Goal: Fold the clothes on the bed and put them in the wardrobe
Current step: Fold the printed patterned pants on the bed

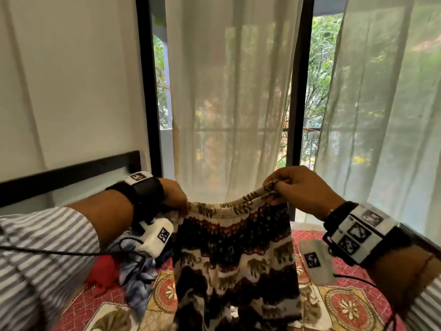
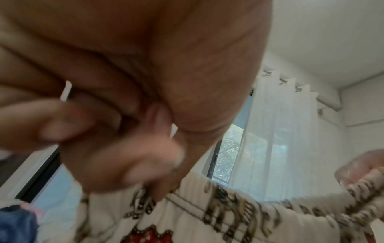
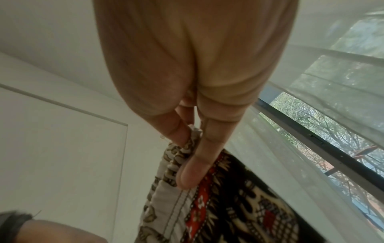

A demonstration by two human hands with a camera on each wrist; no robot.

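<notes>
You hold the elephant-print trousers (image 1: 235, 254) up above the bed (image 1: 343, 304), your left hand (image 1: 174, 194) and right hand (image 1: 303, 189) each pinching an end of the waistband. Beside the trousers, nearer your left hand, a blue garment (image 1: 136, 271) and a red garment (image 1: 102, 271) lie crumpled on the bed.

Sheer white curtains (image 1: 229, 96) hung across black-framed window (image 1: 297, 91) | green foliage (image 1: 322, 68) seen outside | white wall (image 1: 66, 80) at left | black headboard (image 1: 69, 174) noted below it

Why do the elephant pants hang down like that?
Probably floppy: the pants sag between the left hand and right hand. Likely light, since fingertips alone pinch the waistband.
</notes>
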